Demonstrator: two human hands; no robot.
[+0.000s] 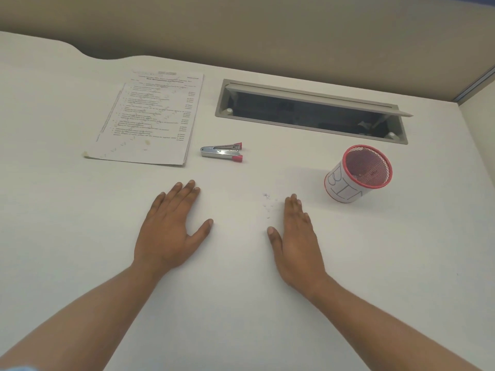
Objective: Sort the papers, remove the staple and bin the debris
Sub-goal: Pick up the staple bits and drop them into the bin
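A stack of printed papers (150, 119) lies flat at the back left of the white desk (241, 303). Just right of it lies a metal staple remover with red tips (221, 152). A red mesh cup with a paper label reading BIN (357, 174) stands at the right. Small bits of debris (267, 203) are scattered on the desk between my hands. My left hand (171, 228) rests flat, palm down, fingers straight, holding nothing. My right hand (296, 234) also lies flat and empty, its fingertips just right of the debris.
An open cable tray with a raised grey lid (310, 111) is sunk into the desk at the back. A beige partition wall (267, 30) runs behind the desk and along its right side.
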